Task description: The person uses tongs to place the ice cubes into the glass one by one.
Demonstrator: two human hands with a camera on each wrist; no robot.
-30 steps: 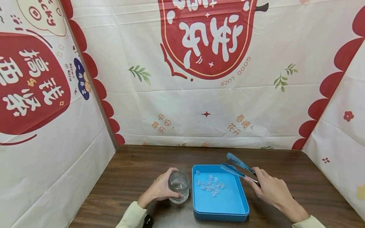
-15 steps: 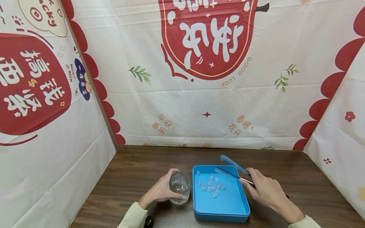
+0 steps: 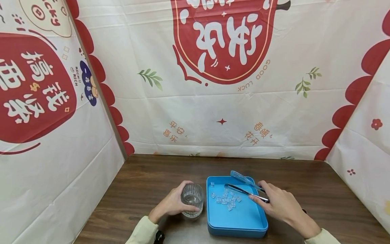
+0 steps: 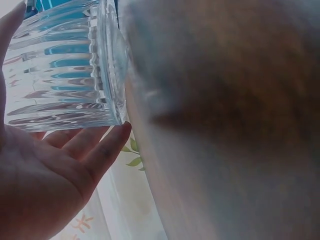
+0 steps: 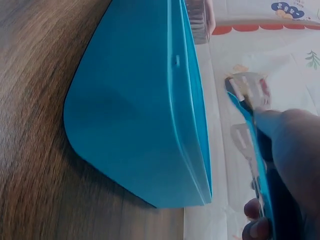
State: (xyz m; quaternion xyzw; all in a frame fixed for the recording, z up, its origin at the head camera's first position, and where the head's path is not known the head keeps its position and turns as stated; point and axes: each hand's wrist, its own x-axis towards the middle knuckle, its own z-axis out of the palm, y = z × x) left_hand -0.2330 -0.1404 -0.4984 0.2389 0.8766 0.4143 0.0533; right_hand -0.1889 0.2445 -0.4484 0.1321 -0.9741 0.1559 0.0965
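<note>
My left hand (image 3: pixel 173 202) grips a clear ribbed glass (image 3: pixel 193 200) from its left side, thumb in front and fingers behind. In the left wrist view the glass (image 4: pixel 65 65) lies against the palm and fingers. With my right hand (image 3: pixel 281 206) I hold a pair of tongs (image 3: pixel 245 181), their two arms spread apart. Their tips hang over the far part of a blue tray (image 3: pixel 237 222), and nothing shows between them. Several small clear cubes (image 3: pixel 226 200) lie in the tray, mostly in a cluster. The right wrist view shows the tongs (image 5: pixel 264 175) beside the tray's outer wall.
Glass and tray stand side by side on a brown wooden table (image 3: pixel 146 176), a narrow gap between them. White printed cloth (image 3: pixel 195 112) walls the table at the back and both sides.
My right hand has moved left with the tongs, whose tips have come from the tray's far right corner to above the cubes' far side. The left hand and glass have stayed put.
</note>
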